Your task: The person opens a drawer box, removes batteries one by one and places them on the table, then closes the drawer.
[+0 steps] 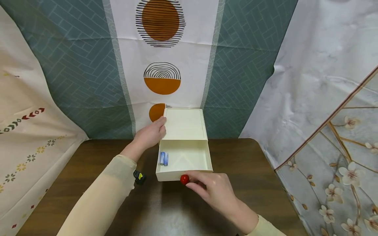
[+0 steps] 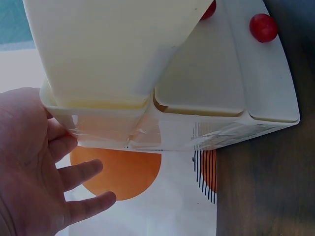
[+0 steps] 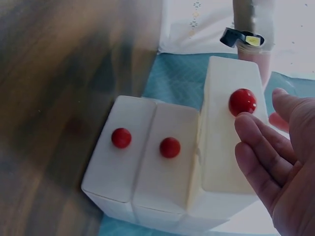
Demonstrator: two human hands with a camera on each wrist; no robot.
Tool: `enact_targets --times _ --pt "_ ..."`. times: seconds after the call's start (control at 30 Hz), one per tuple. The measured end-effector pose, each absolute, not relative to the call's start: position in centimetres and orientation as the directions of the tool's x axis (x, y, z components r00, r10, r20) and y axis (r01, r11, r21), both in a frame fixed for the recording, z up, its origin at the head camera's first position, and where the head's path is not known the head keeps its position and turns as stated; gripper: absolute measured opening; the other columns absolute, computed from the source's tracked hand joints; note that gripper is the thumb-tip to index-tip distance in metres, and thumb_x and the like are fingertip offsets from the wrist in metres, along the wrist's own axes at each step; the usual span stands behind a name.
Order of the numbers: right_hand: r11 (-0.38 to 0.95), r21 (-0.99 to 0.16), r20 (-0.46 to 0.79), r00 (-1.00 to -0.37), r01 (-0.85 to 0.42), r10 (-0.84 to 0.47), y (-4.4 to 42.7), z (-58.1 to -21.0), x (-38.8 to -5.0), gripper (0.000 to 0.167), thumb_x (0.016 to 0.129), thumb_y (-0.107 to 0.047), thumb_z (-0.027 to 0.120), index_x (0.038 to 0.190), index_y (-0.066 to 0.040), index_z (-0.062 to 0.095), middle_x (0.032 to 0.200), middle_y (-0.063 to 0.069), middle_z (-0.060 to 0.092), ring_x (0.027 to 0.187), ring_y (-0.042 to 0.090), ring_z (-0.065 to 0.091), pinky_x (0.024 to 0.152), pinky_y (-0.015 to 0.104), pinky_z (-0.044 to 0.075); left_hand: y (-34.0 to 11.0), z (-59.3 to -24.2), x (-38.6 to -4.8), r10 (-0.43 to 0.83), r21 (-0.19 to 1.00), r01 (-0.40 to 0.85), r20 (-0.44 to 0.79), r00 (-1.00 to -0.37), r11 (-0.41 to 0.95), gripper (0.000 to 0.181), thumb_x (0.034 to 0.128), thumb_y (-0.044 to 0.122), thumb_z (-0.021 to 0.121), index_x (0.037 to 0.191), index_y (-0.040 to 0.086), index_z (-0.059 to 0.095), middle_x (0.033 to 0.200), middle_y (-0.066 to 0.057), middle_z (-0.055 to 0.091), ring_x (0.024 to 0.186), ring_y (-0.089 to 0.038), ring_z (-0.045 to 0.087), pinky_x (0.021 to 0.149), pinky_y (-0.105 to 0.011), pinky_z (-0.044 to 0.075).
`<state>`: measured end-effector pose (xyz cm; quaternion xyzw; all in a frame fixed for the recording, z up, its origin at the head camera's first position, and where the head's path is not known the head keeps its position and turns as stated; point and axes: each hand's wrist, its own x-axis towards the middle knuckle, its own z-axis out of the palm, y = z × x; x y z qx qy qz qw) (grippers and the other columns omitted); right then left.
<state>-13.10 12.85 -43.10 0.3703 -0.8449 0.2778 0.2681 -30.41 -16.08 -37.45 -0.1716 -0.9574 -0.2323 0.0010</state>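
A cream drawer unit [image 1: 185, 124] stands on the table against the wall cloth, its top drawer [image 1: 189, 155] pulled out. Two blue batteries [image 1: 163, 158] lie side by side in that drawer's left part. My left hand [image 1: 150, 133] rests against the unit's upper left side; in the left wrist view several fingers [image 2: 81, 173] extend fairly straight. At the drawer front is my right hand [image 1: 214, 190], its thumb and index finger beside the red knob [image 1: 184, 179]. In the right wrist view the fingers [image 3: 258, 142] reach that knob loosely, with a gap between knob and thumb.
Two shut drawers below carry red knobs [image 3: 170, 147]. Brown table [image 1: 251, 193] extends on both sides and in front. A patterned cloth [image 1: 88, 82] hangs behind; a floral cloth [image 1: 333, 164] borders the right. A dark strap device [image 1: 139, 177] sits at my left wrist.
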Motion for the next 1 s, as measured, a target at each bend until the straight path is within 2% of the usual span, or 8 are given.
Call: enact_targets --times 0.17,0.37,0.57,0.77,1.0 --pt "0.56 -0.245 0.671 -0.555 -0.791 -0.491 13.1 -42.2 -13.1 0.03 0.097 -0.035 0.087 0.125 -0.025 0.084 0.109 -0.015 0.082 0.075 -0.008 0.066 0.065 0.012 0.053 -16.1 -37.5 -30.4 0.334 0.454 0.332 0.077 -0.939 0.827 0.064 0.1171 0.032 0.031 0.175 0.005 0.027 0.182 -0.014 0.022 0.164 -0.035 0.031 0.131 -0.054 0.028" --pt "0.546 -0.188 0.724 -0.491 -0.816 -0.485 13.1 -40.7 -13.3 0.034 0.091 -0.031 0.093 0.121 -0.019 0.085 0.1 -0.012 0.083 0.073 -0.004 0.07 0.063 0.014 0.055 -16.0 -37.4 -30.3 0.343 0.463 0.335 0.07 -0.937 0.821 0.064 0.1177 0.032 0.031 0.175 0.004 0.026 0.182 -0.014 0.021 0.165 -0.034 0.028 0.133 -0.052 0.025" --pt "0.555 -0.143 0.74 -0.461 -0.82 -0.49 12.6 -39.1 -14.3 0.035 0.09 -0.03 0.095 0.122 -0.02 0.083 0.097 -0.011 0.081 0.07 0.001 0.068 0.06 0.015 0.052 -16.0 -37.3 -30.4 0.35 0.469 0.342 0.072 -0.934 0.814 0.063 0.1185 0.03 0.032 0.175 0.002 0.026 0.182 -0.015 0.02 0.166 -0.033 0.026 0.134 -0.05 0.022" --pt "0.612 -0.157 0.669 -0.539 -0.775 -0.511 11.9 -37.8 -15.9 0.038 0.09 -0.032 0.094 0.123 -0.018 0.083 0.104 -0.009 0.083 0.072 0.003 0.071 0.057 0.017 0.05 -16.0 -37.5 -30.6 0.348 0.463 0.344 0.08 -0.934 0.817 0.063 0.1187 0.03 0.032 0.174 0.001 0.027 0.182 -0.016 0.021 0.166 -0.035 0.027 0.133 -0.051 0.024" --pt "0.677 -0.166 0.529 -0.644 -0.717 -0.553 10.8 -36.6 -18.0 0.037 0.094 -0.035 0.09 0.126 -0.018 0.082 0.093 -0.01 0.081 0.072 0.005 0.072 0.053 0.02 0.047 -16.1 -37.6 -30.5 0.346 0.468 0.342 0.082 -0.935 0.815 0.063 0.1186 0.03 0.032 0.175 0.002 0.026 0.182 -0.017 0.021 0.166 -0.035 0.026 0.133 -0.053 0.023"
